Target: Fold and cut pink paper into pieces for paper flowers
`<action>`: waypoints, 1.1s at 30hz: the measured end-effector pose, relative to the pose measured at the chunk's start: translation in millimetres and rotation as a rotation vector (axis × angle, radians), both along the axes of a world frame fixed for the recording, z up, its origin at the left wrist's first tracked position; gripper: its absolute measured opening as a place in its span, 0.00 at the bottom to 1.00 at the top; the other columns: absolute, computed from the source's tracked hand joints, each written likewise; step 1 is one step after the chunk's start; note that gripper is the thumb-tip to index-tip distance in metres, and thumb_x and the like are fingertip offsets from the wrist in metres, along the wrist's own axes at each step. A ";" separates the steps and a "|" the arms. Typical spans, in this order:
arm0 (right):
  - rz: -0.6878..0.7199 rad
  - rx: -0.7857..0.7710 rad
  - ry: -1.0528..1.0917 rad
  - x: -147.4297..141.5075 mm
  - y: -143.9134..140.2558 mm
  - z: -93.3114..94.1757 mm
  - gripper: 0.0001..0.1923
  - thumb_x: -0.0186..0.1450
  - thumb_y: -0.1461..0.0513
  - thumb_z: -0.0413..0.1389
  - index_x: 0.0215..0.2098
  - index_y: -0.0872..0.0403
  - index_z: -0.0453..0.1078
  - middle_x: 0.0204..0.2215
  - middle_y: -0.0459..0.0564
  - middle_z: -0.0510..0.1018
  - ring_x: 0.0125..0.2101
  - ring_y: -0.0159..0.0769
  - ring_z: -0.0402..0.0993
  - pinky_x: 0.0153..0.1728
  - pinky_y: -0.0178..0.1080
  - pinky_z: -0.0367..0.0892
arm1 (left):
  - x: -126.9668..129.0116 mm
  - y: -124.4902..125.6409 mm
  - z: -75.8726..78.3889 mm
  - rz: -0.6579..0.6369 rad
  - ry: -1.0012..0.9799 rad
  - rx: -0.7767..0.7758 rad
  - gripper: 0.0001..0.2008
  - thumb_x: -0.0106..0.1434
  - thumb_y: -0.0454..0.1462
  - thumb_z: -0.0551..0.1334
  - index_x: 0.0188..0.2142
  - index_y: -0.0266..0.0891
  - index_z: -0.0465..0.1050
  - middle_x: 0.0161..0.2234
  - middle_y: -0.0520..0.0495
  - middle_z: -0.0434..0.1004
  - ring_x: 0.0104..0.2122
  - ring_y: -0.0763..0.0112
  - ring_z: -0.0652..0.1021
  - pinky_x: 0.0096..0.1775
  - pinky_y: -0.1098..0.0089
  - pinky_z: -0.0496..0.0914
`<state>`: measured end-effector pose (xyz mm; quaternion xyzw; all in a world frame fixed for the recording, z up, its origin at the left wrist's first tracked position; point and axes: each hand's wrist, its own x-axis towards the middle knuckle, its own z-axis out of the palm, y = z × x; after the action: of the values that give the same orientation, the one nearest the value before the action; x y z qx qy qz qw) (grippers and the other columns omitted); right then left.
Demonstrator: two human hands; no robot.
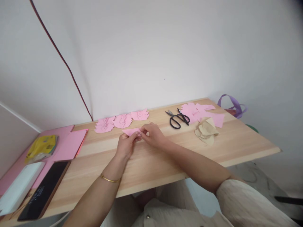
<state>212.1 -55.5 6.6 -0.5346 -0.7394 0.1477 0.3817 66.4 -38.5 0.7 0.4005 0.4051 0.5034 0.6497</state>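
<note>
Wooden table: scissors, pink papers.

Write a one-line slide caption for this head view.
Left hand and right hand pinch a pink paper piece on the wooden table, scissors nearby.

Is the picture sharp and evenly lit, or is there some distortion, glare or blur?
Head view: light is soft and even, with no glare on the wooden table and only faint shadows under the hands. Wide-angle distortion bends the table edges and the wall line. The scissors and the pink paper piece look fairly sharp; the corners darken slightly.
</note>
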 end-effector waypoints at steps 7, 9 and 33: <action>-0.107 0.066 -0.042 0.6 0.2 -2.8 0.07 0.60 0.59 0.54 0.34 0.54 0.68 0.34 0.52 0.73 0.38 0.39 0.64 0.40 0.41 0.55 | -2.0 -0.6 1.2 0.012 0.118 0.037 0.14 0.43 0.39 0.71 0.29 0.31 0.76 0.27 0.43 0.78 0.26 0.70 0.76 0.31 0.70 0.70; -0.127 0.088 -0.045 2.0 0.4 -1.6 0.10 0.59 0.59 0.55 0.38 0.54 0.68 0.39 0.54 0.72 0.42 0.41 0.63 0.43 0.43 0.55 | -4.2 -0.6 1.2 -0.012 0.214 0.082 0.13 0.44 0.39 0.70 0.28 0.31 0.77 0.26 0.44 0.78 0.25 0.70 0.75 0.31 0.71 0.69; 0.135 -0.520 0.665 12.2 6.0 4.3 0.09 0.55 0.57 0.55 0.29 0.55 0.66 0.23 0.43 0.70 0.23 0.28 0.63 0.26 0.32 0.58 | -9.7 3.8 6.0 -0.101 0.303 0.102 0.09 0.48 0.38 0.67 0.20 0.35 0.70 0.18 0.52 0.70 0.20 0.78 0.69 0.27 0.75 0.62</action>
<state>224.3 -49.5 10.9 -0.4867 -0.5477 0.5181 0.4413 56.7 -34.7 6.7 0.5241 0.4518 0.4237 0.5846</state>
